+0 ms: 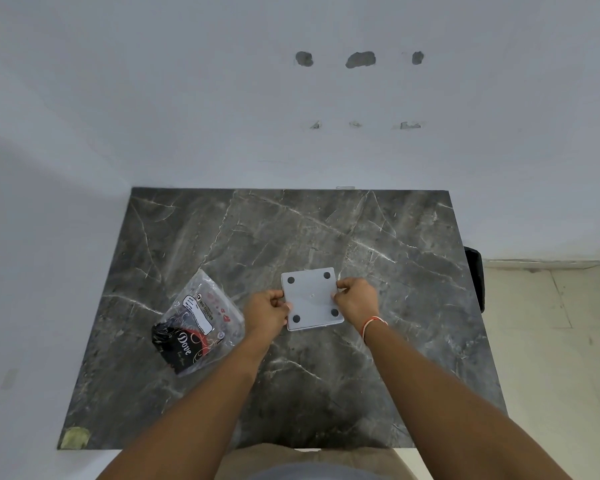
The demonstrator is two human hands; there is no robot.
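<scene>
Marble bench. Left hand, right hand: my fingers pinch white box edges. Keep pressure even, lift level.

illegibly tiny black print on the white label

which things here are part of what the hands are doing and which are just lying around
In the job: grey square plate, pinched at its side edges by left hand and right hand.
Lying about: plastic packet on the marble table, left of the plate; black object past the table's right edge.
</scene>
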